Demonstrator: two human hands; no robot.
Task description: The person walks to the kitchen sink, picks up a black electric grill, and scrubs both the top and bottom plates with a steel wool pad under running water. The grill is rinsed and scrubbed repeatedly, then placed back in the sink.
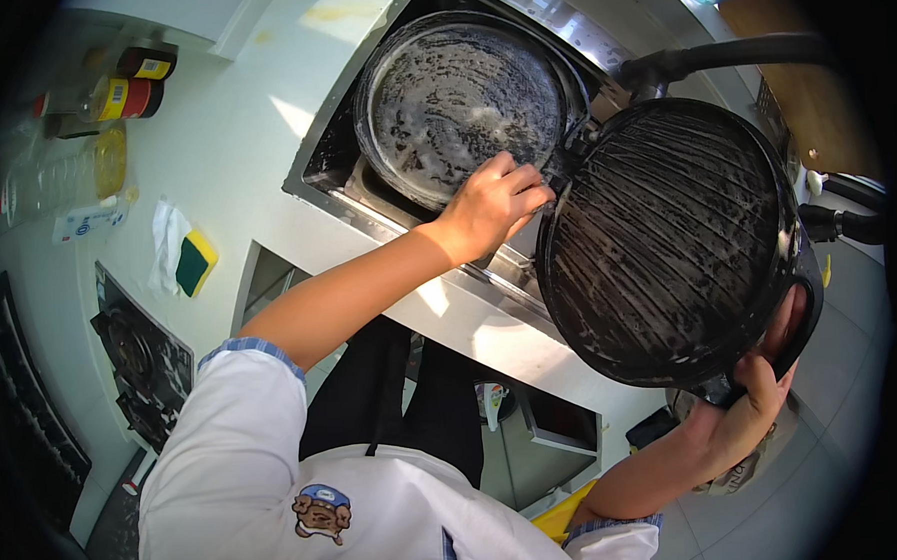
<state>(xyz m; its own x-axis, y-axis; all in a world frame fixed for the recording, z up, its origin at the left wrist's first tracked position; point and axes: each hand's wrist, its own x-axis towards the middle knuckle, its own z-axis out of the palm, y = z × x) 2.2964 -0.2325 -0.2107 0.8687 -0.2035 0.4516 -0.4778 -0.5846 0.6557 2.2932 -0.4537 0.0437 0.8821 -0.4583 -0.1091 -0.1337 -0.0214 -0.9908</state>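
An opened two-plate electric griddle rests over the sink. Its round flat plate (471, 99) lies in the sink basin (323, 154), smeared with whitish suds. The ridged plate (664, 240) is hinged to it on the right, tilted up over the sink's edge, dark with whitish smears. My right hand (761, 379) grips the black handle (807, 324) at the outer rim of the ridged plate. My left hand (498, 203) is at the near edge of the flat plate, close to the hinge, fingers curled; whether something small is in them is hidden.
A green and yellow sponge (196, 263) lies beside a white cloth (168, 243) on the counter (241, 161). Bottles (129, 97) stand at the far left, above a gas stove (140, 353). A black faucet (724, 56) reaches in behind the griddle. Below the counter is an open cabinet (538, 441).
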